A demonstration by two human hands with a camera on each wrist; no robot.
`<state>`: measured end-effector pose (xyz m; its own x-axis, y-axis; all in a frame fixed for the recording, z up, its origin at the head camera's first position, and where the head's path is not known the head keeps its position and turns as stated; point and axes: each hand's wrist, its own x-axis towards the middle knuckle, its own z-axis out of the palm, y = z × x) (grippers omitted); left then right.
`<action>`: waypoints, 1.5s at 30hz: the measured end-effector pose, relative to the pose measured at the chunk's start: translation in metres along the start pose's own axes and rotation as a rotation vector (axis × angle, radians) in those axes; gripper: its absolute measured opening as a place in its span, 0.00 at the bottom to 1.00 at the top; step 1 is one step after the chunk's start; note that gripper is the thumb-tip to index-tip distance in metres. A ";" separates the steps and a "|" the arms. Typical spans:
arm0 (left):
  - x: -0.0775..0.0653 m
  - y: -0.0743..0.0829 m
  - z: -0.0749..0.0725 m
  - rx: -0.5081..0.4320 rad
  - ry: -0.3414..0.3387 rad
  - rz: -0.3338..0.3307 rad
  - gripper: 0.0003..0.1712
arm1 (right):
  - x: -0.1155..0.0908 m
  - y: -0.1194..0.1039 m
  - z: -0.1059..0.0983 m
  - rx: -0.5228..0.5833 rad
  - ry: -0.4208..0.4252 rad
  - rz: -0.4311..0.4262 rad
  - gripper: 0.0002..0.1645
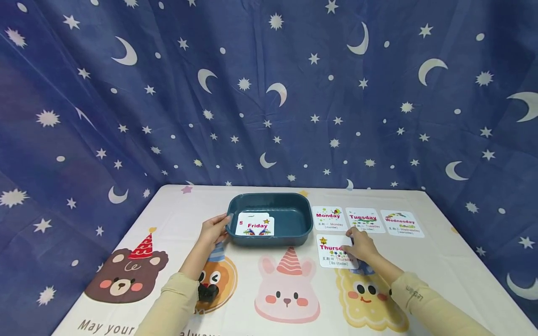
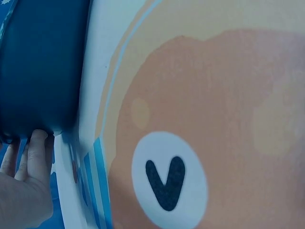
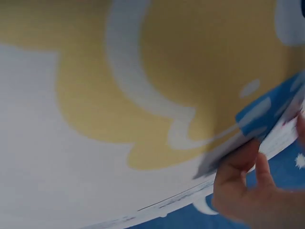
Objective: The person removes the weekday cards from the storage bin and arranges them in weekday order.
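My left hand (image 1: 212,231) holds the left end of a dark teal plastic bin (image 1: 273,241), thumb at the rim. In the left wrist view its fingers (image 2: 37,157) lie against the bin's end wall. Inside the bin lies a Friday card (image 1: 258,226), overlapping another card whose visible print begins with S. With thumb and fingers, my right hand (image 1: 363,245) pinches the right side of a Thursday card (image 1: 329,259), covering the end of its word. This card is below the Monday card (image 1: 329,218), close over the tablecloth.
Right of the bin, the Monday card, a Tuesday card (image 1: 364,220) and a Wednesday card (image 1: 402,224) form a row. The white tablecloth (image 1: 454,280) carries printed cartoon faces, among them a bear (image 1: 128,277) and a rabbit (image 1: 287,298). A blue star-and-moon curtain (image 1: 294,93) hangs behind.
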<state>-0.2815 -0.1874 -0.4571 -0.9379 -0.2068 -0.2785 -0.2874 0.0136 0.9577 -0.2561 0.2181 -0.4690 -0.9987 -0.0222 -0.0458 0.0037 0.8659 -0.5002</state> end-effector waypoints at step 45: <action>-0.001 0.004 0.000 0.007 -0.010 -0.014 0.27 | 0.004 0.000 -0.030 0.726 -0.232 0.336 0.30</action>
<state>-0.2817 -0.1876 -0.4529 -0.9356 -0.1972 -0.2929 -0.3022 0.0179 0.9531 -0.2615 0.2327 -0.4432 -0.9031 0.0086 -0.4294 0.4108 0.3087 -0.8579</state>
